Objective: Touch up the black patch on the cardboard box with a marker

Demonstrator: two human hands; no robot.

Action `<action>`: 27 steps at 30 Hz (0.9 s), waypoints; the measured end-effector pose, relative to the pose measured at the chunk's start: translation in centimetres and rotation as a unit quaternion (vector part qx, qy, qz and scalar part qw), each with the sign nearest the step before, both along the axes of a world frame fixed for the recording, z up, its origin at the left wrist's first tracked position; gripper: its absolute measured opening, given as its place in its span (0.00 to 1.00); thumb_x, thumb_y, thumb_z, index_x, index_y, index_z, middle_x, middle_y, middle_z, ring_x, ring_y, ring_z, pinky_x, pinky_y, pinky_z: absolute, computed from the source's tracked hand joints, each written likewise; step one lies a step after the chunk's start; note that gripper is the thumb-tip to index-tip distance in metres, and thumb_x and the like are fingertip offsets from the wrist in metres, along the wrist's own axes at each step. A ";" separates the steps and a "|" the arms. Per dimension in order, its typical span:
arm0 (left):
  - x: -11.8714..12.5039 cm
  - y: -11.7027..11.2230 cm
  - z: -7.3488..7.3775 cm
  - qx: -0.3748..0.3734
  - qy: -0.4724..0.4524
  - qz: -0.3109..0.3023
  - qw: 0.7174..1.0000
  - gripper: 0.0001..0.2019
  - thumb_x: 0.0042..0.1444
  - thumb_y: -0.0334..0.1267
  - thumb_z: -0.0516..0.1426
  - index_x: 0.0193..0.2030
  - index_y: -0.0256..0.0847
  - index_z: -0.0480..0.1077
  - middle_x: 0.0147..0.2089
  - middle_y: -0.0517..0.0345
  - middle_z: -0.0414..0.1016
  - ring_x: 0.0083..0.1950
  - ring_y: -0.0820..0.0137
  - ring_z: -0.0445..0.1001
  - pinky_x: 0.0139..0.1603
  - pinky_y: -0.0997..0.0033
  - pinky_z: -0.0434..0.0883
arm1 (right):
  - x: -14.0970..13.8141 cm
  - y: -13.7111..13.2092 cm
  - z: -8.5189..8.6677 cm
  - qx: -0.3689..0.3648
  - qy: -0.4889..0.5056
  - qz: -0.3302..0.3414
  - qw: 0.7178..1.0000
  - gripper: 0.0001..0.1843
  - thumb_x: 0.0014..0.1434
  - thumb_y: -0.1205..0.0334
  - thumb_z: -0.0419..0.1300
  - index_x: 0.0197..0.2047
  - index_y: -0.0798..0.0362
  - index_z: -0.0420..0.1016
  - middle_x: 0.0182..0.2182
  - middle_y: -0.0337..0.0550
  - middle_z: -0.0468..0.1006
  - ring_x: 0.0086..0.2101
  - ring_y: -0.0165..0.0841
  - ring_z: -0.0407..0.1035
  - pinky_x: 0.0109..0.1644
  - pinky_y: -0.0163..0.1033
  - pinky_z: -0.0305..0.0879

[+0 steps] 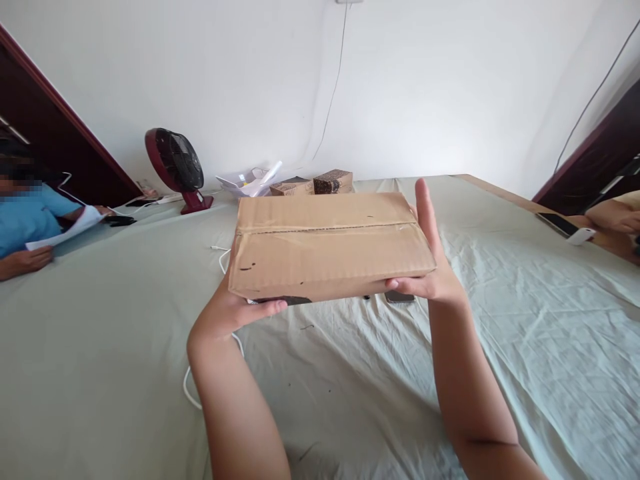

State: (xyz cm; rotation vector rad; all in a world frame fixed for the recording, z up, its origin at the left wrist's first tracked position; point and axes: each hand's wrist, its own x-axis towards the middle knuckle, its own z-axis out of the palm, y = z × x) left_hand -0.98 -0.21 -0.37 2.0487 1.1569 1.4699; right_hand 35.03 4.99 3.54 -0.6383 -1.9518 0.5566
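Observation:
A closed brown cardboard box point(330, 247) is held up above the cloth-covered table, with a seam running across its top and a few dark marks on it. My left hand point(237, 307) grips its left end, thumb along the lower front edge; the other fingers are hidden behind the box. On the right end, my right hand point(433, 267) presses with its palm, thumb under the front corner and one finger pointing up. Partly covered by the box, a dark phone-like object point(400, 297) lies on the table, and a white cable point(187, 387) curls near my left forearm.
A red and black fan point(175, 167) stands at the back left. Near the wall are small patterned boxes point(333, 181) and crumpled white papers point(253, 180). At left a person in blue point(35, 217) holds a sheet; at right another person's arm point(615, 215) rests by a dark phone point(557, 224).

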 end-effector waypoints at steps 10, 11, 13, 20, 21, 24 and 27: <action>0.3 0.8 -0.3 -0.028 -0.032 0.038 0.998 0.68 0.42 0.51 0.80 0.84 0.67 0.46 0.78 0.47 0.59 0.81 0.36 0.59 0.79 0.25 0.60 | 1.7 4.0 -2.8 -0.234 0.097 -0.096 0.963 0.44 0.66 0.25 0.58 0.76 0.40 0.65 0.72 0.51 0.73 0.69 0.51 0.70 0.70 0.57 0.71; 0.5 0.8 -0.3 -0.036 -0.017 0.051 0.998 0.67 0.42 0.50 0.80 0.84 0.67 0.48 0.78 0.47 0.59 0.81 0.36 0.58 0.79 0.25 0.58 | 1.9 4.2 -2.9 -0.252 0.081 -0.099 0.959 0.41 0.67 0.29 0.61 0.74 0.41 0.69 0.70 0.52 0.75 0.68 0.51 0.71 0.70 0.57 0.70; 0.9 1.0 -0.2 -0.036 0.003 0.064 0.997 0.65 0.43 0.50 0.80 0.84 0.65 0.51 0.77 0.46 0.59 0.82 0.36 0.57 0.80 0.26 0.58 | 2.0 4.2 -3.0 -0.286 0.025 -0.084 0.954 0.42 0.65 0.31 0.65 0.74 0.41 0.70 0.71 0.53 0.74 0.70 0.52 0.69 0.73 0.59 0.67; 0.7 2.5 -1.6 0.036 -0.087 0.002 0.996 0.67 0.40 0.59 0.79 0.83 0.69 0.49 0.80 0.51 0.59 0.82 0.40 0.59 0.80 0.34 0.63 | 1.3 4.1 -3.3 -0.254 0.009 0.089 0.963 0.80 0.48 0.22 0.73 0.87 0.40 0.31 0.83 0.53 0.50 0.80 0.54 0.47 0.82 0.63 0.48; 0.5 2.7 -2.0 0.030 -0.108 -0.008 0.994 0.67 0.41 0.59 0.79 0.84 0.70 0.48 0.81 0.52 0.59 0.82 0.41 0.60 0.79 0.34 0.64 | 1.2 4.0 -3.3 -0.224 0.019 0.100 0.969 0.82 0.48 0.23 0.75 0.87 0.40 0.29 0.84 0.51 0.47 0.81 0.53 0.46 0.83 0.62 0.46; 0.0 2.6 -2.6 -0.024 -0.138 -0.037 0.989 0.67 0.42 0.63 0.78 0.84 0.68 0.46 0.83 0.51 0.58 0.82 0.39 0.61 0.77 0.34 0.68 | 0.9 3.6 -2.8 -0.152 0.017 0.073 0.986 0.81 0.50 0.31 0.78 0.86 0.38 0.25 0.85 0.46 0.41 0.82 0.51 0.42 0.84 0.60 0.44; 0.1 1.9 -2.3 -0.096 -0.176 -0.100 0.975 0.60 0.46 0.81 0.66 0.83 0.64 0.55 0.82 0.48 0.62 0.81 0.36 0.63 0.72 0.30 0.73 | 1.1 3.0 -2.0 -0.119 -0.002 0.056 0.991 0.83 0.48 0.33 0.80 0.86 0.36 0.24 0.85 0.43 0.41 0.82 0.52 0.41 0.84 0.62 0.45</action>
